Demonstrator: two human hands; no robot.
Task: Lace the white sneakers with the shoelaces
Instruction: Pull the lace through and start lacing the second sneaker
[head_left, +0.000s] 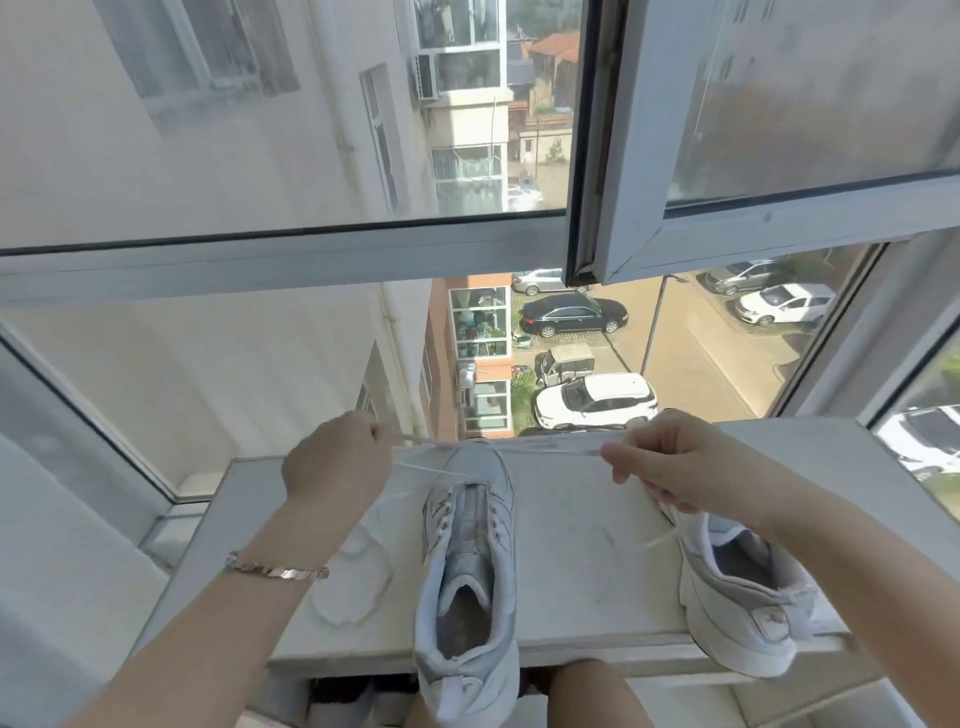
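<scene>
Head view: two sneakers, middle sneaker and right sneaker; left hand and right hand pinch one shoelace; second shoelace lies loose.

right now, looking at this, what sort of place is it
Probably an upper-floor flat, at a window. A white sill holds the sneakers, an open window sash hangs above, and parked cars sit far below beside apartment blocks.

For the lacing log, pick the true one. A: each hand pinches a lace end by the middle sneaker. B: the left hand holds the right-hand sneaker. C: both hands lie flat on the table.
A: the left hand and right hand each pinch the shoelace, stretched sideways over the toe of the middle sneaker.
</scene>
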